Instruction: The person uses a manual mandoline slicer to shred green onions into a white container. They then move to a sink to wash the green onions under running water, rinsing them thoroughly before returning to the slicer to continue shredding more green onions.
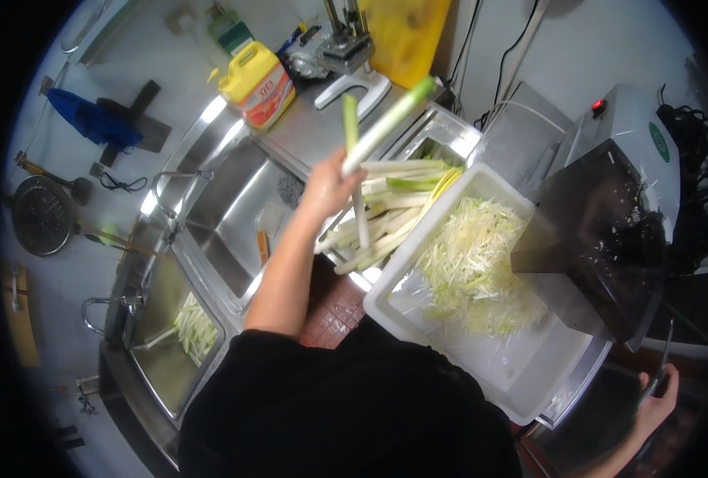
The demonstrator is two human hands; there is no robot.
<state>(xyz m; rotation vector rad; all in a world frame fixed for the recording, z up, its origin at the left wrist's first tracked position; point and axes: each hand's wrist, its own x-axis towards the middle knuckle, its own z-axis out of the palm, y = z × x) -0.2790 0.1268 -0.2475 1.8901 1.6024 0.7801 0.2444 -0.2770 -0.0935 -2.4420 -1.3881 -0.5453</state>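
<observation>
My left hand (333, 182) grips a thick leek stalk (390, 125), white with a green end, pointing up and to the right. A second, thinner stalk (350, 119) passes through the same hand and hangs below it. Under and beside that hand lies a pile of similar leek stalks (390, 203). Off at the lower right, my right hand (658, 397) is closed around a thin, flat, dark object (664, 355) seen edge-on, possibly a knife. Between the hands stands a white plastic tub (384, 287) with a heap of shredded leek (476, 263) inside.
A cutting machine (620, 137) with a dark metal chute (575, 239) overhangs the tub. Left are a steel sink (228, 209) and another basin holding water and cut stalks (196, 325). A yellow jug (261, 86) stands behind, near a metal stand (351, 54).
</observation>
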